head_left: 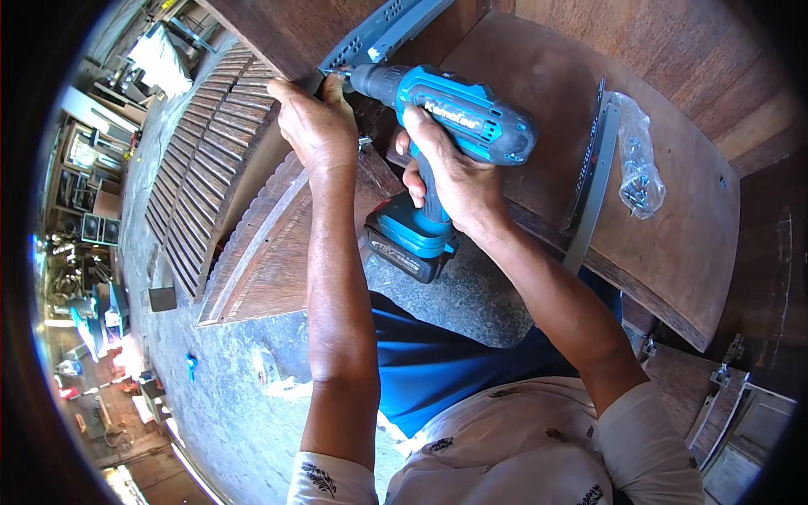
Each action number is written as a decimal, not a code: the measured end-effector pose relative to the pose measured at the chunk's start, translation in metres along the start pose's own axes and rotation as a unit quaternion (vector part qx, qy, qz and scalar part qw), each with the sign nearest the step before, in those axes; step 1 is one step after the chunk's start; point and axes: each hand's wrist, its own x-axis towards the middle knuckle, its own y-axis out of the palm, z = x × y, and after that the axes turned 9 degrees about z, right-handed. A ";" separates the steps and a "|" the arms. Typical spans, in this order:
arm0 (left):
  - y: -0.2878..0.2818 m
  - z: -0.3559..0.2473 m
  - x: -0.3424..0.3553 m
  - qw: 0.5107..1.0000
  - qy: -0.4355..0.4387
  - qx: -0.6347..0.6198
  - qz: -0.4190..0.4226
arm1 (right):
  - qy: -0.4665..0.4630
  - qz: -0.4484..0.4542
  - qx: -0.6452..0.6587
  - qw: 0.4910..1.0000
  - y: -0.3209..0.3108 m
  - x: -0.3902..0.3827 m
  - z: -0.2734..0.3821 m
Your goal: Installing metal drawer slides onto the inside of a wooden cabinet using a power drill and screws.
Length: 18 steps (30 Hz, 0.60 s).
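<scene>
My right hand (459, 181) is wrapped round the handle of a blue and black cordless drill (461, 114), which points up and to the left. Its battery pack hangs below the grip. The drill's chuck meets the near end of a metal drawer slide (370, 40) lying along a wooden panel. Close by the bit, my left hand (318, 130) has its fingers bent in and pressed together at the panel's edge. Whatever lies between those fingertips is too small to make out.
On the wooden board (673, 261) at right lie a clear plastic bag of screws (641, 164) and more metal slides (596, 160). A slatted wooden panel (206, 160) stands at left on the concrete floor (227, 404). Cabinet hinges (726, 370) show at lower right.
</scene>
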 end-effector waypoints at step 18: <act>-0.002 -0.003 0.004 0.998 -0.057 -0.036 0.011 | 0.046 0.019 -0.049 0.998 0.000 0.005 0.000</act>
